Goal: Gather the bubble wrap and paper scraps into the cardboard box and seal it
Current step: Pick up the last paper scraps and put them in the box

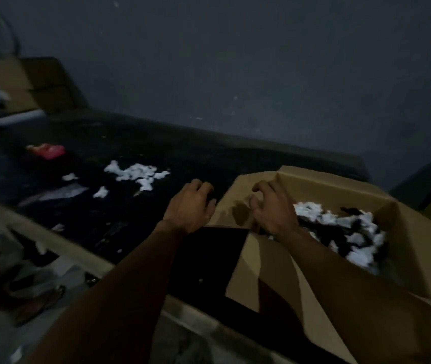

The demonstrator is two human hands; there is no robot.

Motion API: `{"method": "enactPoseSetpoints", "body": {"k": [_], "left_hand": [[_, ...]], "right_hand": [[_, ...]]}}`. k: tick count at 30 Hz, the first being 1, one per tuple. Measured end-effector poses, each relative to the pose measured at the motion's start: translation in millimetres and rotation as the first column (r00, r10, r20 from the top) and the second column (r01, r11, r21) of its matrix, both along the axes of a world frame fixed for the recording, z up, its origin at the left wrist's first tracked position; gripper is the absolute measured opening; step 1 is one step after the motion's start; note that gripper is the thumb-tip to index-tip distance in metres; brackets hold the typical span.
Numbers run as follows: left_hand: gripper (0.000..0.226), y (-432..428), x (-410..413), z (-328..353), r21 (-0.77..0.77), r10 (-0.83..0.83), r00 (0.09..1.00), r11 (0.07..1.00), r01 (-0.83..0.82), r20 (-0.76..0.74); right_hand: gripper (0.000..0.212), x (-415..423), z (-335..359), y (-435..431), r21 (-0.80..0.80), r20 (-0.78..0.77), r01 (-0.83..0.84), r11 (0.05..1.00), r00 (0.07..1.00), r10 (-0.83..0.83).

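Note:
An open cardboard box [335, 185] stands on the dark table at the right, its flaps spread outward. White scraps [356, 232] mixed with dark material lie inside it. More white scraps [135, 173] are scattered on the table to the left of the box. My right hand [272, 208] hovers over the box's left inner edge, fingers curled and apart, nothing visibly held. My left hand [190, 203] is just left of the box above the table, fingers bent, holding nothing.
A red and orange object [48, 150] lies far left on the dark table [119, 143]. A greyish sheet [56, 194] lies near the table's front edge. Another cardboard box [46, 85] stands at the back left. A grey wall rises behind. Clutter sits on the floor at lower left.

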State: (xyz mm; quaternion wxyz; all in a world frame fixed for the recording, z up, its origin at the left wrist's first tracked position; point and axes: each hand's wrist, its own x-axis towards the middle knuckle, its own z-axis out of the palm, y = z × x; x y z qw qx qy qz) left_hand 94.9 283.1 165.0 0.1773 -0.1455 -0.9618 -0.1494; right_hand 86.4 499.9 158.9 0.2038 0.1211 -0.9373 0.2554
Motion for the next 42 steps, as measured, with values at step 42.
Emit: {"method": "enactPoseSetpoints", "body": {"k": [42], "left_hand": [[0.044, -565.1, -156.0, -151.6, -0.05, 0.427, 0.875, 0.903, -0.427, 0.229]], "right_hand": [[0.029, -233.1, -137.6, -575.2, -0.015, 0.304, -0.282, 0.959, 0.913, 0.273]]}}
